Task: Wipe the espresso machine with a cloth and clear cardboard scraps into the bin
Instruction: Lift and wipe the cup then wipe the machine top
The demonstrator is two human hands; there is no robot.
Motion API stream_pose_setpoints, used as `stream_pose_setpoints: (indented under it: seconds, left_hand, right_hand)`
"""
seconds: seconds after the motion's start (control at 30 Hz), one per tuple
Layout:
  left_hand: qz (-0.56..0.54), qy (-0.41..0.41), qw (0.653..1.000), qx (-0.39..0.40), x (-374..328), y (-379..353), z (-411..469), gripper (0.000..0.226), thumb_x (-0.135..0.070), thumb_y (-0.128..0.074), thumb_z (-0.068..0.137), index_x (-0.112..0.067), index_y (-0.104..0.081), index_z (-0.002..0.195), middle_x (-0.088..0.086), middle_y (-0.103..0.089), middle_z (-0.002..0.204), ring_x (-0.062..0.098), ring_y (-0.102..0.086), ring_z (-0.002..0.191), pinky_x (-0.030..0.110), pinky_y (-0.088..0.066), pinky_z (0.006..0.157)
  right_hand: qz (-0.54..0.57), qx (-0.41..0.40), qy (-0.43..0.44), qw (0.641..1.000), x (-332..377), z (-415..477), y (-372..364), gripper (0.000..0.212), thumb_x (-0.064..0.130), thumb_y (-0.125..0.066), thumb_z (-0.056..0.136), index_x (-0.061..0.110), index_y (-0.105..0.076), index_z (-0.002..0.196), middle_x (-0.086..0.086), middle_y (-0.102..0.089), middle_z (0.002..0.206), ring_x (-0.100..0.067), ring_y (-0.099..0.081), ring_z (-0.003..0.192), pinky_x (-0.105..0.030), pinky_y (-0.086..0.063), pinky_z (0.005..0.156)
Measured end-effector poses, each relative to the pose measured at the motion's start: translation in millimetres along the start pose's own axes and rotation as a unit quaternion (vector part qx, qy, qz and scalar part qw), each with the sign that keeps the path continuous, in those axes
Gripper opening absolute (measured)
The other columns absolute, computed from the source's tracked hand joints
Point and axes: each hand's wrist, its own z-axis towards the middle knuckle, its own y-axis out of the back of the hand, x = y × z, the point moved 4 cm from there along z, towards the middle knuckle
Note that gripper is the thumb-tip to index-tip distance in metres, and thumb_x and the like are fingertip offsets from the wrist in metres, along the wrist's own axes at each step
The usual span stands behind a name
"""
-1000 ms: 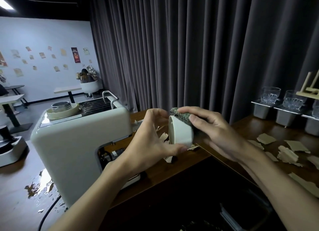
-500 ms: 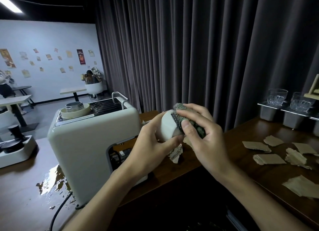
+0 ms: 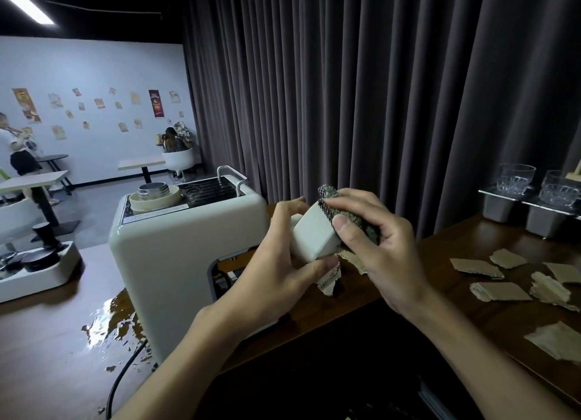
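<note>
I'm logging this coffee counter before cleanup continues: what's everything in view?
espresso machine: one, cream, left-centre on the counter
cream part: one, cream, held up beside the machine
cloth: one, dark speckled, pressed on the cream part
cardboard scraps: several, tan, scattered on the counter at right
glasses: two, clear, on the metal holders
metal holders: grey, far right
puddle: one, clear, at the machine's base
power cord: one, black, trailing from the machine
tamper stand: one, white and black, far left
curtain: one, dark grey, behind the counter
counter: one, brown wood
left hand: grips the cream part
right hand: holds the cloth against it
</note>
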Motion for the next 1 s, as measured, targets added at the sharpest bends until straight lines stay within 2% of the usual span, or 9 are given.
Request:
stream_pose_setpoints:
  seconds: [0.13,0.3,0.4,0.6,0.73,0.8,0.87,0.93,1.0]
  left_hand:
    - [0.041,0.001,0.998,-0.056,-6,7,3,0.055,-0.026,-0.083,0.078,-0.039,-0.053,0.123,-0.003,-0.059,0.125,0.019,-0.063,0.111,0.040,-0.057,0.087]
    - [0.030,-0.004,0.996,-0.087,-14,8,-2,0.058,-0.039,-0.081,0.078,-0.039,-0.054,0.130,-0.009,-0.066,0.119,0.016,-0.069,0.101,0.037,-0.059,0.082]
    - [-0.004,0.009,0.997,-0.076,-10,9,-4,0.062,-0.036,-0.081,0.078,-0.040,-0.054,0.134,-0.005,-0.065,0.125,0.019,-0.067,0.109,0.040,-0.058,0.088]
    - [-0.028,0.008,0.999,-0.042,-3,11,-11,0.061,-0.032,-0.080,0.080,-0.040,-0.054,0.135,0.001,-0.050,0.141,0.030,-0.051,0.131,0.049,-0.050,0.101]
    - [-0.083,-0.001,0.995,-0.057,-7,11,-11,0.058,-0.024,-0.080,0.080,-0.036,-0.056,0.132,0.008,-0.058,0.132,0.032,-0.060,0.121,0.047,-0.053,0.096]
    - [-0.108,-0.022,0.991,-0.069,-14,10,-12,0.057,-0.019,-0.080,0.081,-0.030,-0.056,0.132,0.001,-0.061,0.127,0.025,-0.063,0.117,0.037,-0.055,0.091]
    - [-0.124,-0.030,0.989,-0.075,-18,9,-12,0.056,-0.017,-0.077,0.083,-0.028,-0.055,0.133,-0.001,-0.061,0.126,0.021,-0.065,0.113,0.029,-0.056,0.086]
    - [-0.100,-0.017,0.992,-0.072,-18,9,-11,0.058,-0.021,-0.076,0.083,-0.035,-0.053,0.135,-0.001,-0.054,0.130,0.022,-0.063,0.116,0.030,-0.055,0.090]
    - [0.012,0.011,0.997,-0.080,-15,13,-10,0.063,-0.031,-0.076,0.084,-0.049,-0.047,0.137,-0.005,-0.044,0.129,0.017,-0.059,0.116,0.033,-0.054,0.095]
  right_hand:
    - [-0.074,-0.055,0.044,0.995,7,-7,-4,0.025,0.026,-0.062,0.092,0.023,-0.069,0.117,0.005,-0.054,0.130,-0.011,-0.051,0.125,-0.023,-0.048,0.097]
    - [-0.119,-0.066,0.082,0.987,14,-15,-16,0.027,0.021,-0.059,0.095,0.019,-0.066,0.121,0.000,-0.049,0.135,-0.012,-0.048,0.129,-0.019,-0.047,0.096]
    - [-0.116,-0.053,0.076,0.989,14,-15,-19,0.027,0.023,-0.055,0.097,0.018,-0.067,0.120,0.001,-0.050,0.135,-0.014,-0.048,0.129,-0.021,-0.048,0.097]
    - [0.041,-0.005,-0.076,0.996,2,0,-12,0.029,0.031,-0.055,0.094,0.021,-0.069,0.118,0.007,-0.060,0.129,-0.012,-0.053,0.125,-0.047,-0.049,0.101]
    - [-0.002,-0.009,-0.009,1.000,5,-4,-15,0.031,0.031,-0.054,0.095,0.026,-0.066,0.123,0.004,-0.053,0.136,-0.008,-0.049,0.128,-0.023,-0.051,0.093]
    - [0.106,-0.021,-0.047,0.993,3,-6,-16,0.030,0.036,-0.055,0.093,0.032,-0.066,0.121,0.002,-0.056,0.135,-0.015,-0.054,0.125,-0.027,-0.055,0.084]
    - [0.238,-0.020,-0.127,0.963,-2,-7,-18,0.033,0.041,-0.056,0.090,0.034,-0.066,0.121,-0.001,-0.060,0.132,-0.021,-0.061,0.118,-0.035,-0.057,0.078]
    - [0.275,-0.025,-0.147,0.950,-4,-6,-19,0.034,0.036,-0.056,0.088,0.034,-0.067,0.120,-0.003,-0.061,0.132,-0.023,-0.062,0.116,-0.037,-0.057,0.076]
    - [0.228,-0.054,-0.118,0.965,-1,-5,-17,0.032,0.033,-0.056,0.088,0.034,-0.069,0.118,-0.003,-0.057,0.136,-0.022,-0.058,0.121,-0.041,-0.057,0.081]
